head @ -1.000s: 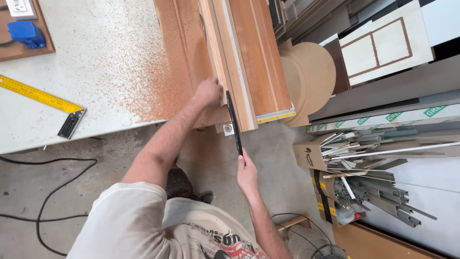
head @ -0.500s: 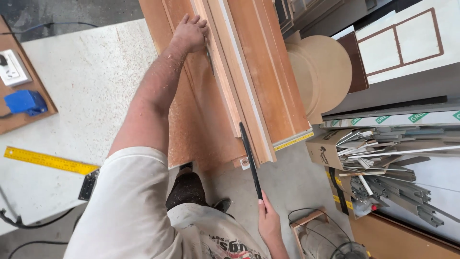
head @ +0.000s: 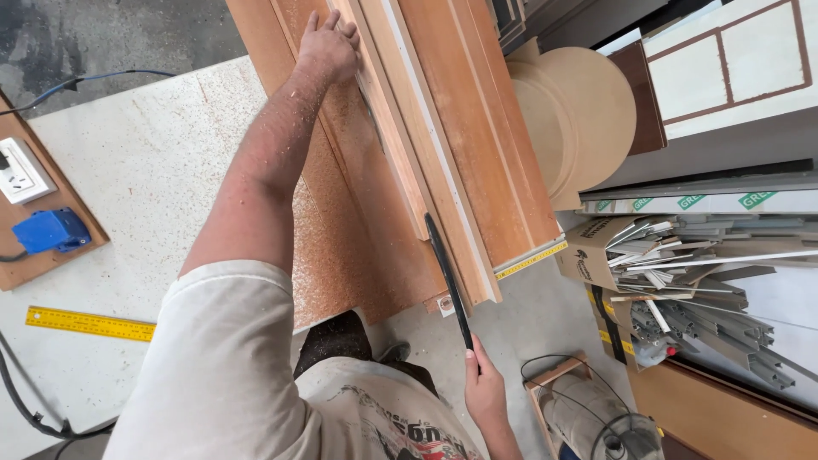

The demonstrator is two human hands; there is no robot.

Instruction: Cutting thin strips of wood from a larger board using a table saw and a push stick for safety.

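We pressed our left hand (head: 328, 47), fingers spread, on the wooden boards (head: 443, 128), our right hand (head: 484, 393) gripped a black bar (head: 447, 281), and a brown carton (head: 588, 251) sat at three o'clock.

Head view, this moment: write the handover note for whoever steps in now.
Left hand: flat on the stacked wooden boards, arm stretched far up the stack.
Right hand: gripping one end of a long black flat bar, whose far end lies against the near end of the boards.
Boards lie on the white worktable, with sawdust beside them. Yellow ruler sits at the table's near edge.
Done: boards stacked, bar in hand.
Left: the pictures do not show where the bar goes; nothing pried or cut visibly.
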